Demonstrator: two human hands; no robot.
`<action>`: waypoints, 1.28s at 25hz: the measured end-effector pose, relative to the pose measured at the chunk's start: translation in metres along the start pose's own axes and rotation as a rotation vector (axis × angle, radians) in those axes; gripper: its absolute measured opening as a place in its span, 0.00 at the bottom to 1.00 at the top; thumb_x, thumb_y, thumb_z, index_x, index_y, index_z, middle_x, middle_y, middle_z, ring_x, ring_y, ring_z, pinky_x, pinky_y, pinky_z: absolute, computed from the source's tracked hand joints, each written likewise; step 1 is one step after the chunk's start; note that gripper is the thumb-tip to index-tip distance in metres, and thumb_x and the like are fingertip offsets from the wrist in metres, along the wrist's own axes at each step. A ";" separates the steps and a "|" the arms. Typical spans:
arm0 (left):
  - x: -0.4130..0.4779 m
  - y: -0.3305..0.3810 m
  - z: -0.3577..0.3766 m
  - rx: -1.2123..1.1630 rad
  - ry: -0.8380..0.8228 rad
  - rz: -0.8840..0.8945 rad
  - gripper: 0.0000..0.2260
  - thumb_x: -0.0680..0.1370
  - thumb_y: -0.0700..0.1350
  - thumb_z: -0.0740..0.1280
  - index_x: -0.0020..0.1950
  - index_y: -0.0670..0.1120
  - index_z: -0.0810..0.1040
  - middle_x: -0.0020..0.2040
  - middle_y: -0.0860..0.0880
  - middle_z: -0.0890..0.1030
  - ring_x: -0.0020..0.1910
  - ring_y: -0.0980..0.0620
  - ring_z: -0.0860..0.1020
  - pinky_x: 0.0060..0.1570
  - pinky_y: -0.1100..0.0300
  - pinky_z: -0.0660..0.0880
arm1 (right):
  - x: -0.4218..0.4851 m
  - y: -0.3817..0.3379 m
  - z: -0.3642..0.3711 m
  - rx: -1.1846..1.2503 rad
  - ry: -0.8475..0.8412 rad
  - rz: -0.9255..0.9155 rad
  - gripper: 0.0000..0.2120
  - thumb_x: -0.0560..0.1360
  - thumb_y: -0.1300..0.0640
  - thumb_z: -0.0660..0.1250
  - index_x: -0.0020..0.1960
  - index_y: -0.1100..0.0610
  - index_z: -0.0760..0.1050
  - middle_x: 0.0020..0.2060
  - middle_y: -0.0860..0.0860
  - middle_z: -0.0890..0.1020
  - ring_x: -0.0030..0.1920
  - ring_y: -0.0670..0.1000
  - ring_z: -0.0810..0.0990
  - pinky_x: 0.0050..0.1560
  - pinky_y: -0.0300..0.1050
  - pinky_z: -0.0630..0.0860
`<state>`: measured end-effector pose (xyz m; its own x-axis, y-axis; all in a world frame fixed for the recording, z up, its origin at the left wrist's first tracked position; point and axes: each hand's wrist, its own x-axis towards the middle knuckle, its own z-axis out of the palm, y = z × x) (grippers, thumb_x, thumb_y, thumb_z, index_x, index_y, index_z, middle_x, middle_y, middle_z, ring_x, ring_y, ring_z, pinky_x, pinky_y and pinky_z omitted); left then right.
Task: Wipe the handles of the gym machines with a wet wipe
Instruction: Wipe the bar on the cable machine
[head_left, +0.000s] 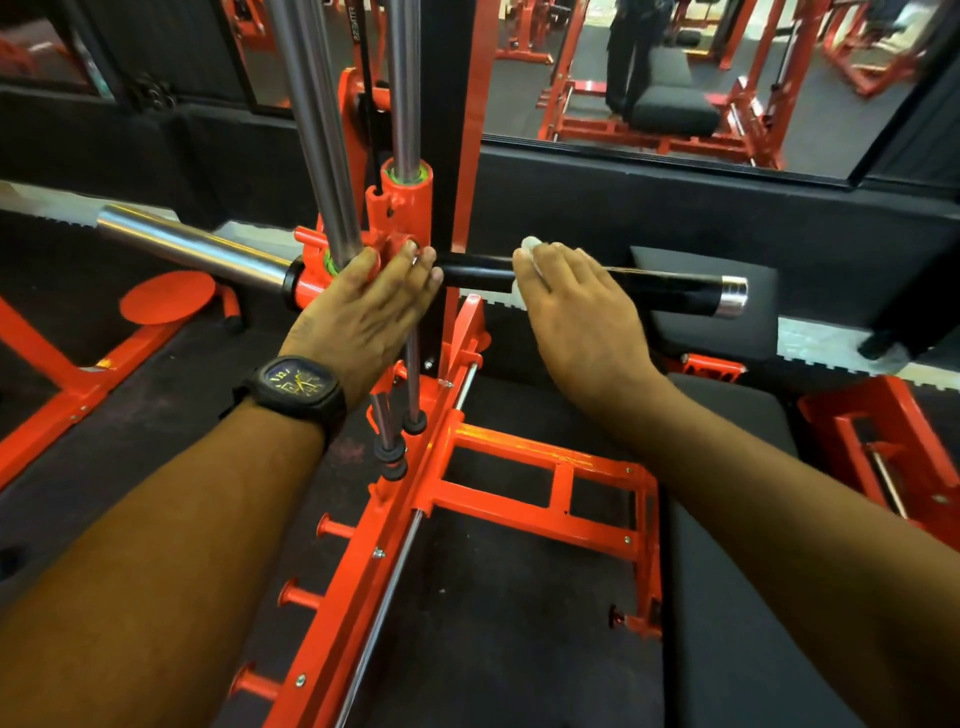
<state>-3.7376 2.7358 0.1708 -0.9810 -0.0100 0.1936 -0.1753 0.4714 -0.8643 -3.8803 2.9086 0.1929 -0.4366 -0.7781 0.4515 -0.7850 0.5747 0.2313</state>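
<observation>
Right hand (576, 296) wraps wet wipe (530, 244) round handle (665, 286); left hand (371, 301) lies flat beside the handle. The wipe may bunch, skipping the handle's end.

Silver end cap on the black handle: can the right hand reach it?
Probably yes: the right hand holds a white wet wipe on the black cylindrical handle, and nothing blocks the bare stretch to the silver end cap.

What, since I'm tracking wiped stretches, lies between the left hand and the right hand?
Head view: only a bare stretch of the black handle separates the left hand from the right hand, which holds the wet wipe.
</observation>
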 end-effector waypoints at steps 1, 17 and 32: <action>0.000 0.001 0.000 -0.001 -0.005 -0.004 0.29 0.78 0.40 0.34 0.79 0.34 0.38 0.81 0.37 0.47 0.80 0.37 0.51 0.76 0.40 0.51 | 0.001 0.003 0.001 0.002 -0.009 0.016 0.24 0.79 0.62 0.53 0.74 0.64 0.64 0.67 0.60 0.74 0.69 0.58 0.71 0.76 0.55 0.60; 0.003 0.014 -0.010 -0.171 -0.043 -0.131 0.31 0.79 0.43 0.45 0.79 0.37 0.36 0.82 0.40 0.44 0.81 0.41 0.46 0.73 0.38 0.37 | -0.004 0.048 -0.048 0.062 -0.172 0.212 0.07 0.80 0.61 0.63 0.55 0.61 0.76 0.47 0.57 0.79 0.45 0.57 0.78 0.49 0.52 0.73; 0.048 0.048 -0.052 -1.071 -0.006 -0.285 0.45 0.75 0.40 0.67 0.81 0.43 0.40 0.82 0.45 0.40 0.81 0.48 0.40 0.78 0.53 0.42 | -0.005 0.065 -0.056 0.038 -0.263 0.241 0.07 0.77 0.65 0.66 0.55 0.62 0.78 0.51 0.60 0.81 0.52 0.61 0.80 0.47 0.53 0.73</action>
<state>-3.7890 2.8042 0.1627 -0.9171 -0.2422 0.3168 -0.2352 0.9700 0.0607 -3.9042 2.9643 0.2542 -0.7055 -0.6630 0.2504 -0.6595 0.7435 0.1107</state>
